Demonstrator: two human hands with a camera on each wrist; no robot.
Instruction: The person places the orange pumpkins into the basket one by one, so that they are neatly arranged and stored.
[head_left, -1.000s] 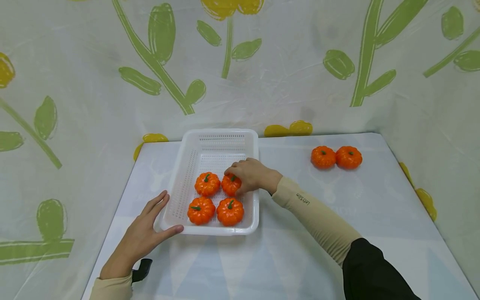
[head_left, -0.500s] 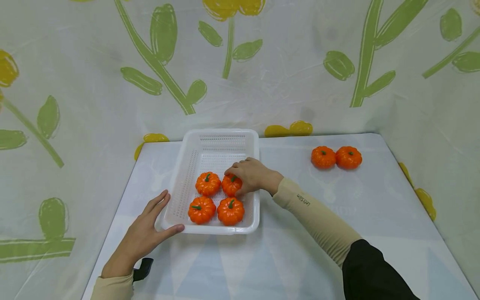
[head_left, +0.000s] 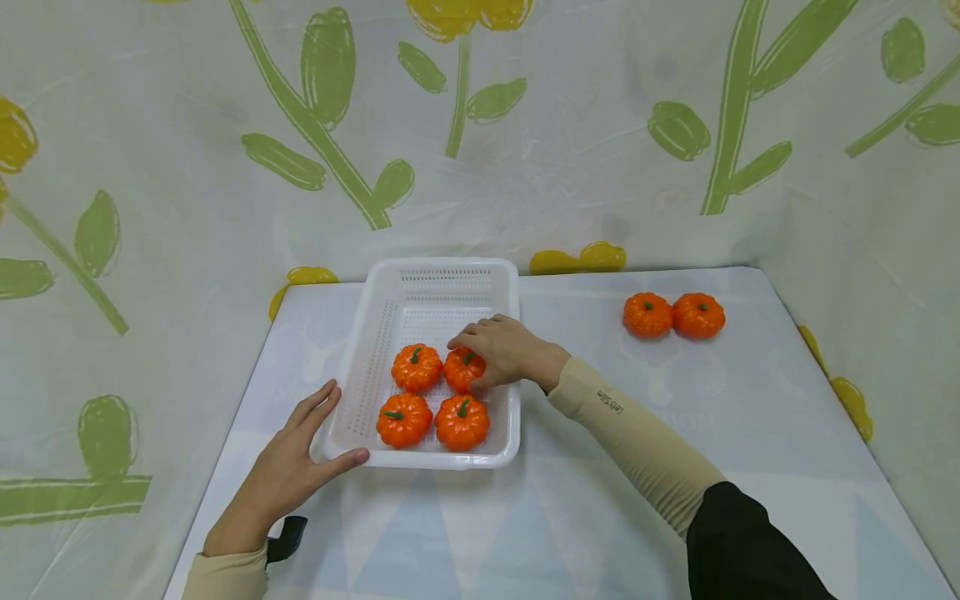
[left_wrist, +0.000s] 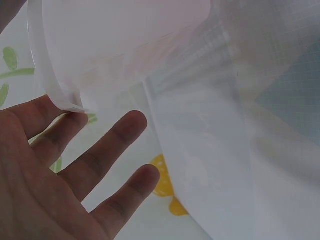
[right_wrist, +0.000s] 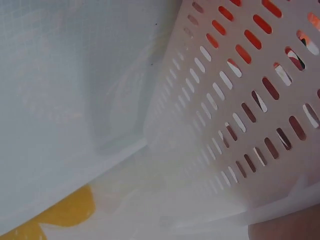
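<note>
Cloth (head_left: pixel 187 225) with green and yellow plant drawings hangs at your far left and also behind the table (head_left: pixel 570 517). Next is your left hand (head_left: pixel 281 475), with a beige sleeve (head_left: pixel 225 577) and a small black piece (head_left: pixel 285 539) at its wrist; its fingers are straight and spread apart, and the thumb lies at the near left corner of the white basket (head_left: pixel 435 460). In the near half of this basket, you have the front left pumpkin (head_left: pixel 403 422), the rear left pumpkin (head_left: pixel 417 369), the front right pumpkin (head_left: pixel 461 425) and the rear right pumpkin (head_left: pixel 459 372), all orange with green stems. Your right hand (head_left: pixel 510 354) comes over the right wall, and its fingers are curled round the rear right pumpkin; whether this one rests on the basket floor, I cannot tell. Your right forearm wears a beige sleeve too, then a black one (head_left: pixel 750 550). Farther right, near the back edge of the table, two more pumpkins (head_left: pixel 647 317) sit side by side.
</note>
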